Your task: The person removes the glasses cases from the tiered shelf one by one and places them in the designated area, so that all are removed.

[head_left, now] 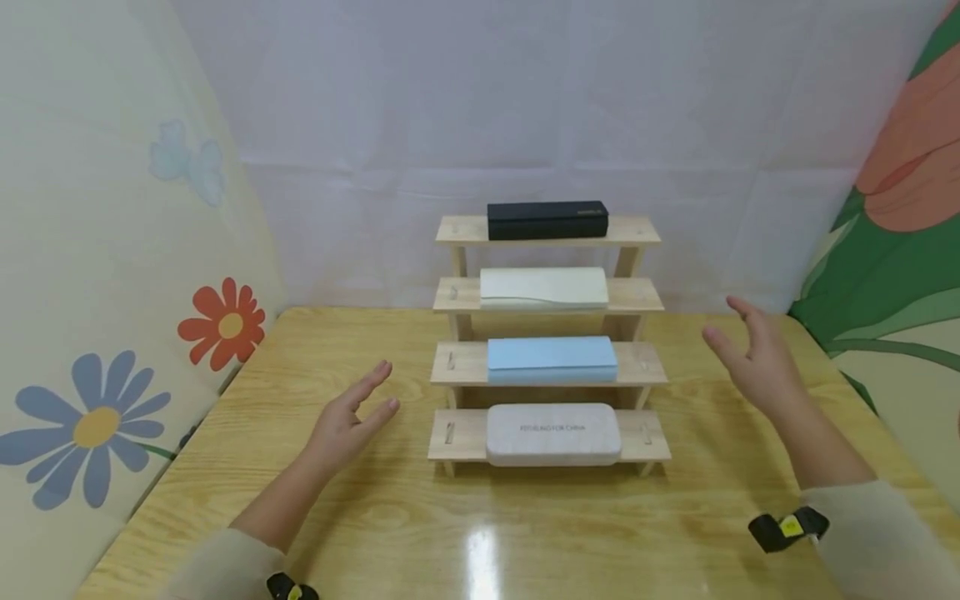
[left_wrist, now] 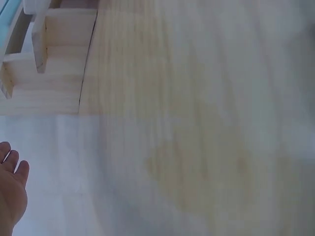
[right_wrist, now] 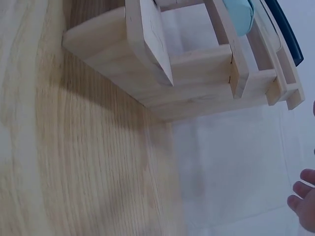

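Observation:
A wooden stepped rack (head_left: 457, 435) stands on the table with one case on each of its tiers. On top lies a black case (head_left: 547, 221), and below it a cream case (head_left: 543, 287). Under those come a light blue case (head_left: 552, 359) and, lowest, a white case (head_left: 553, 435) with printed lettering. My left hand (head_left: 341, 429) hovers left of the rack, fingers extended and holding nothing. To the right of the rack my right hand (head_left: 757, 358) is also raised, fingers loosely spread, apart from every case.
The wood-grain table (head_left: 375, 533) reaches back to a white cloth backdrop (head_left: 405, 100). Flower-printed panels (head_left: 97, 250) flank it on the left and right. Dark straps with yellow parts sit at both wrists.

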`<state>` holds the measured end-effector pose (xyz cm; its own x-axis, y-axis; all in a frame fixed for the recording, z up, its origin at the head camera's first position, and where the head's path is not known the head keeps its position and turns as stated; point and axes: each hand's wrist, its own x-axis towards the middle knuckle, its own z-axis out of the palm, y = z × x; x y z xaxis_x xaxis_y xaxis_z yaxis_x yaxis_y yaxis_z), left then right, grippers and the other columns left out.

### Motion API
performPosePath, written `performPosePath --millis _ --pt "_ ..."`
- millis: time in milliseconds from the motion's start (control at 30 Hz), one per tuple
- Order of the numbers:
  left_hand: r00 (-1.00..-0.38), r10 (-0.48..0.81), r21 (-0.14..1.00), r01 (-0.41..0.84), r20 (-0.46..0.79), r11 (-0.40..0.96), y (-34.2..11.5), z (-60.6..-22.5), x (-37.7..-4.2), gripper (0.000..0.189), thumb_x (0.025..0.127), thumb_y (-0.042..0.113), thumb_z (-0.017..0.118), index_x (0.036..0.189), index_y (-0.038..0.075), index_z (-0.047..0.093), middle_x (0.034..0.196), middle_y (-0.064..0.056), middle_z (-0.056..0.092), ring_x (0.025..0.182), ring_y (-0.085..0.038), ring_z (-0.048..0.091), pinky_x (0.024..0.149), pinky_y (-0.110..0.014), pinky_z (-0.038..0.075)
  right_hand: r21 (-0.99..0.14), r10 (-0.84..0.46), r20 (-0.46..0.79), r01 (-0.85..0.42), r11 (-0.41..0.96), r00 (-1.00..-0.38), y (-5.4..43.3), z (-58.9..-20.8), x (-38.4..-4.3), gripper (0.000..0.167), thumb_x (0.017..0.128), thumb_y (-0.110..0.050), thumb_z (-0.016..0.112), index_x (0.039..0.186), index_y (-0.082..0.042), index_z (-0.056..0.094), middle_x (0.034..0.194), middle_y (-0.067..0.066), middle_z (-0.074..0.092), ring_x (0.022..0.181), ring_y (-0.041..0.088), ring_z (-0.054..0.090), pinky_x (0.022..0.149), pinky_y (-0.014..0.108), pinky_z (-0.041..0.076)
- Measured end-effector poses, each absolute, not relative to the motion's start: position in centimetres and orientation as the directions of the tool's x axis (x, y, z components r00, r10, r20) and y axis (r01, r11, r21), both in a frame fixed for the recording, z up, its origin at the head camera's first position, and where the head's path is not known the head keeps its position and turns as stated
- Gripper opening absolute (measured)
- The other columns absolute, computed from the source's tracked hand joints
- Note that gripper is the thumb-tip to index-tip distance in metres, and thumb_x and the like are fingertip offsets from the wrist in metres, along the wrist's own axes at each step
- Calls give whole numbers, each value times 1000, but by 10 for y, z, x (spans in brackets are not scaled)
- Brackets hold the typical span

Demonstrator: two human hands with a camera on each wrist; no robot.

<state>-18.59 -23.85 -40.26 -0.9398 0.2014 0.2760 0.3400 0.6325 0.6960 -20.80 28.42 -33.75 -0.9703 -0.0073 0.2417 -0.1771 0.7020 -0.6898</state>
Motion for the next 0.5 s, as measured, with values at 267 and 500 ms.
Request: performPosePath --millis 267,500 --pt "-941 213 752 339 264 566 -227 -409 -172 52 99 20 60 144 0 45 151 -19 43 132 -45 46 109 -55 37 -703 -20 278 -218 677 -960 273 -346 -192 67 104 -37 46 153 1 22 152 36 24 132 60 28 99 75 30" --pt "-959 205 832 274 196 482 -217 -415 -162 49 97 17 62 141 -2 48 147 -21 47 130 -45 49 106 -58 41 -715 -29 280 -228 660 -960 261 -353 -177 63 103 -33 49 151 2 28 150 35 29 131 58 30 99 74 31"
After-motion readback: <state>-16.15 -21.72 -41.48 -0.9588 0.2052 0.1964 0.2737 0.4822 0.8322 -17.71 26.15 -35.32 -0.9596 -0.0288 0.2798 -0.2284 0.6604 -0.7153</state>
